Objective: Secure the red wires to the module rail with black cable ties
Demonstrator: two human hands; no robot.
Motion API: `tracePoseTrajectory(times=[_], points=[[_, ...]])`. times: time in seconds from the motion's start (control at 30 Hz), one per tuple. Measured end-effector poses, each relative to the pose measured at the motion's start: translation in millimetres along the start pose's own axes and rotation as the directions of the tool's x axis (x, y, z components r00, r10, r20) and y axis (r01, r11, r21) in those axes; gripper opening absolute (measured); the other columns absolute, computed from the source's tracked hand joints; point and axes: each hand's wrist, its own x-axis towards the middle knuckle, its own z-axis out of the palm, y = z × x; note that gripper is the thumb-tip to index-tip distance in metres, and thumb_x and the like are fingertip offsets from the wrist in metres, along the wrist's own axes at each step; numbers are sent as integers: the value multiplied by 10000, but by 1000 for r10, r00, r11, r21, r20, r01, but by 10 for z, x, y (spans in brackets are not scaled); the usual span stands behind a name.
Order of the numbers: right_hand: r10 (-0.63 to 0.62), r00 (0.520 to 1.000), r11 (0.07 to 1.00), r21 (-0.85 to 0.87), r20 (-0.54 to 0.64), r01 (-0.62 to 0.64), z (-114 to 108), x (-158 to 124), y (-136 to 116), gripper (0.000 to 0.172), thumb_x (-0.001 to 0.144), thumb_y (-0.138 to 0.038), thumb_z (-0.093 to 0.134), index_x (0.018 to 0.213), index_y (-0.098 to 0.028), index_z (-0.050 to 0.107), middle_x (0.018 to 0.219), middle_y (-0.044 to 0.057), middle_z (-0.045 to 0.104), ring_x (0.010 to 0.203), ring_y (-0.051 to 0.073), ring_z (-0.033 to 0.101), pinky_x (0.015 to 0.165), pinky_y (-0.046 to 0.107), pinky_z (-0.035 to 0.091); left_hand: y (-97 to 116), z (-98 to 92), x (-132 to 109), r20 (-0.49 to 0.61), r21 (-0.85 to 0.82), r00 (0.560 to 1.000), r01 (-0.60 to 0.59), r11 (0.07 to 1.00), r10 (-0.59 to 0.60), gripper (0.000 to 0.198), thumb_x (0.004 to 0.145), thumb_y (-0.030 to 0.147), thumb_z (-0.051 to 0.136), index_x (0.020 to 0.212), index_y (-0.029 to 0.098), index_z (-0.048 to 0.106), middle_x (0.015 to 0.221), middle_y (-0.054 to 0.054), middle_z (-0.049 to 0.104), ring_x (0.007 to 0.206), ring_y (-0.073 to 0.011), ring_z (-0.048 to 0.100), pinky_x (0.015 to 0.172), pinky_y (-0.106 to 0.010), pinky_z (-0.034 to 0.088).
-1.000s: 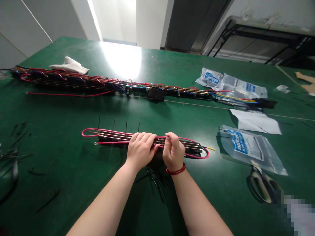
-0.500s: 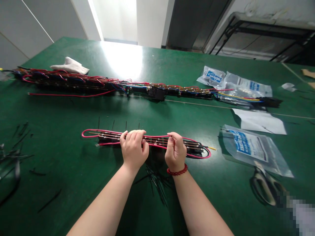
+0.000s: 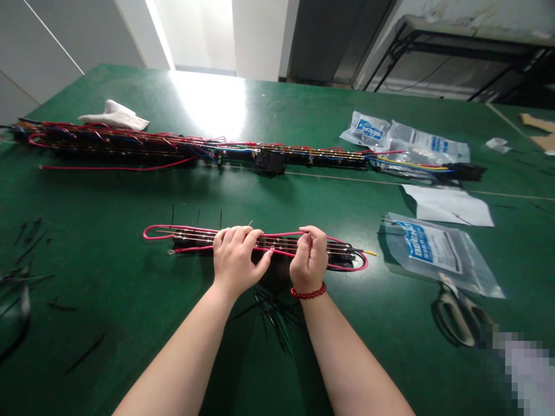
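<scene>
A black strip assembly (image 3: 281, 241) with metal rods and red wire (image 3: 156, 231) looped along it lies across the table before me. My left hand (image 3: 236, 254) grips its middle, fingers curled over the far side and thumb on the near side. At the right half, my right hand (image 3: 309, 257), with a red bead bracelet (image 3: 309, 293), is closed at the assembly and the red wire; what its fingers pinch is hidden. Thin black cable ties (image 3: 221, 219) stick up from the far edge, left of my right hand. Loose cable ties (image 3: 273, 318) lie between my forearms.
A longer wired assembly (image 3: 269, 162) stretches across behind, with a white glove (image 3: 115, 115) beyond it. To the right are clear plastic bags (image 3: 437, 248), white paper (image 3: 448, 206) and scissors (image 3: 455, 318). Black offcuts (image 3: 26, 277) are scattered at left.
My left thumb has spread out to the right along the near edge. The rightmost upright cable tie now leans and shows less. The whole view has shifted slightly.
</scene>
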Motion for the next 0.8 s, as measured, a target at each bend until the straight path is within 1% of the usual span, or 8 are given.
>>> tracePoseTrajectory(times=[0.1,0.17,0.23,0.33,0.5,0.63,0.8], points=[[-77,996,997,-8,-38,77,-5,15,4,192,982,-199,387,1094,-231,540,929,56,627,807,182,626,719,343,510,-1,18,1,-5,6,1000,8,1000,-8,339,863,499,616,1104,262,646,1107,-76,690,1091,-296,581,1003,-477,345],[-154,987,986,-64,-50,151,-20,40,-29,181,969,-183,400,1060,-229,549,938,62,623,865,200,616,782,382,499,-4,36,0,-16,16,1000,16,1000,-16,345,871,513,612,1103,260,647,1095,-79,694,1083,-300,580,991,-478,348],[-218,975,968,-136,-41,211,-36,65,-74,172,952,-167,424,1045,-227,556,957,65,628,921,214,608,842,413,476,-6,55,-1,-28,30,999,23,999,-22,350,874,523,611,1104,261,646,1090,-82,697,1080,-304,579,981,-478,349],[-265,964,947,-191,-20,257,-43,86,-119,168,931,-149,475,1047,-230,565,991,63,638,975,219,600,883,423,454,-4,74,0,-44,57,998,45,997,-42,356,876,539,607,1098,263,644,1083,-82,700,1082,-309,576,967,-475,350],[-280,960,939,-212,-9,272,-23,84,-114,137,915,-151,553,1025,-228,582,949,51,659,918,205,607,851,398,462,5,82,4,-39,71,998,57,996,-54,353,884,531,598,1104,258,641,1095,-86,694,1096,-313,570,969,-483,344],[-257,966,948,-187,18,256,-19,81,-111,135,925,-168,554,1037,-231,595,936,44,680,896,200,617,832,387,464,-1,91,4,-41,68,998,51,996,-48,352,875,526,610,1104,260,639,1097,-88,694,1096,-316,568,969,-487,338],[-223,975,956,-196,5,220,-16,87,-104,130,942,-191,546,1051,-227,608,933,51,678,871,199,616,800,380,482,-6,91,7,-35,68,998,49,996,-47,349,873,518,613,1112,264,630,1112,-82,694,1098,-313,567,964,-481,344]])
